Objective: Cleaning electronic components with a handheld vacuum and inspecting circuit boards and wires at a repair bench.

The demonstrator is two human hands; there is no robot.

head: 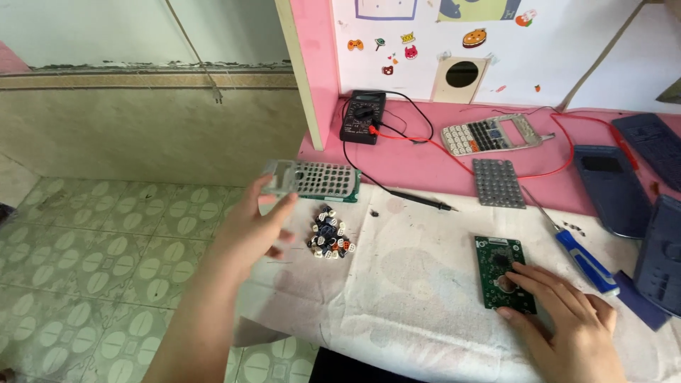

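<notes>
The left hand (252,227) is raised over the bench's left edge, fingers curled around one end of a clear keypad frame (310,180) full of empty key holes, so the part hangs free of the surface where its rows can be looked over. Right below it, on the white cloth (418,284) that covers the front of the bench, lies one heap of loose key caps (328,237), too many and too small to count, gathered in one spot so none stray. The right hand (560,323) lies flat and loose near the front right corner, its fingertips pressing the lower edge of a single green circuit board (503,273), apparently steadying it. One blue-handled screwdriver (583,261) lies just right of the board, within easy reach. Further back, on the bare pink bench (425,159), there is one grey rubber key mat (499,183), one opened calculator front (489,134) with red wires, and one black multimeter (363,115) at the back against the wall, its probe (422,200) trailing onto the cloth. Along the right edge, at least three dark blue casing shells (610,188) lie side by side.
</notes>
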